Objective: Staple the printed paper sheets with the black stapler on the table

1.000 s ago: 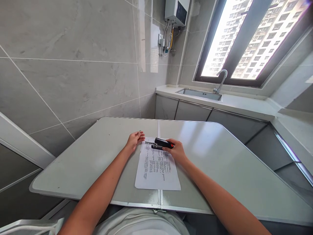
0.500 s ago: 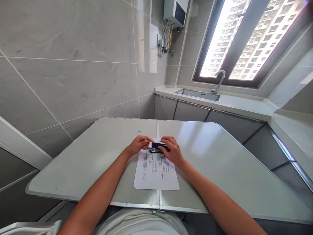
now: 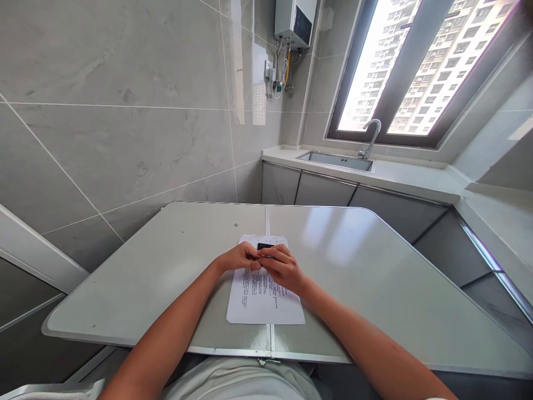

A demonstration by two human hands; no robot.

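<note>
A printed sheet of paper (image 3: 264, 297) lies on a grey folding table (image 3: 166, 278) in front of me. Both my hands meet over its upper part. My right hand (image 3: 283, 268) is closed around a black stapler (image 3: 264, 246), of which only the far end shows above my fingers. My left hand (image 3: 241, 258) is curled, its fingertips pinched against the stapler's near end. A few tiny staples (image 3: 236, 225) lie on the table beyond the paper.
A tiled wall runs along the left. Beyond the table stands a counter with a sink (image 3: 337, 161) and tap (image 3: 370, 136) under a window. A water heater (image 3: 295, 19) hangs on the wall. The table's seam (image 3: 268, 339) runs down its middle.
My left hand moved right from the paper's corner to the stapler. Both hands drew back toward me with the stapler, which is now mostly hidden by my fingers.
</note>
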